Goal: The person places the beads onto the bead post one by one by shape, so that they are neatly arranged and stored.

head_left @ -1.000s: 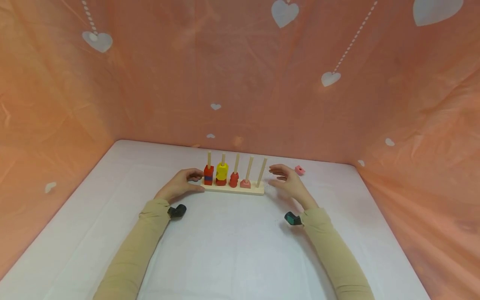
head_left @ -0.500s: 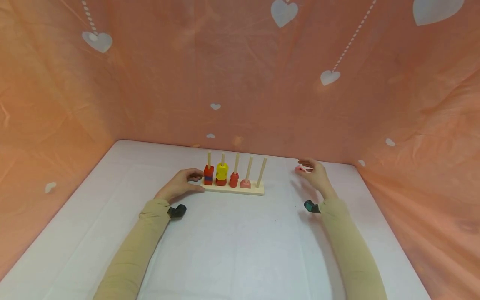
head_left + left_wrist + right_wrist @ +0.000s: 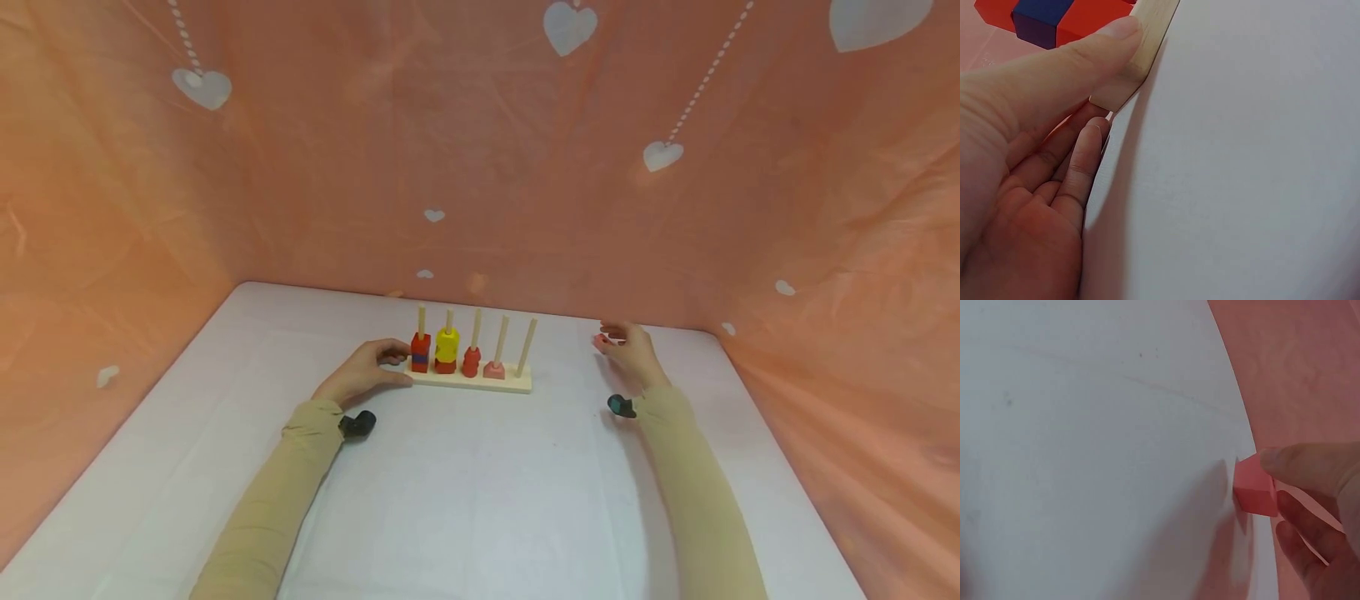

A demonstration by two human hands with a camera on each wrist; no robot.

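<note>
A wooden peg stacker (image 3: 468, 382) stands near the back of the table. My left hand (image 3: 363, 371) holds the left end of its base, the thumb (image 3: 1107, 40) lying along the front side and the fingers behind. From the left, the pegs carry a red and blue stack (image 3: 421, 353), a yellow and red stack (image 3: 447, 344), red beads (image 3: 471, 362) and a pink block (image 3: 494, 371); the rightmost peg (image 3: 527, 346) is bare. Off to the right, my right hand (image 3: 632, 354) pinches a loose pink block (image 3: 1255, 485) between thumb and fingers, close over the tabletop.
A white cloth covers the table (image 3: 465, 500). An orange-pink curtain (image 3: 480, 167) with white hearts rises behind its back edge and along both sides. Small dark camera units (image 3: 358, 424) sit at both wrists.
My right hand has moved right from beside the stacker to the loose pink block and now pinches it. The left hand has kept its hold on the base.
</note>
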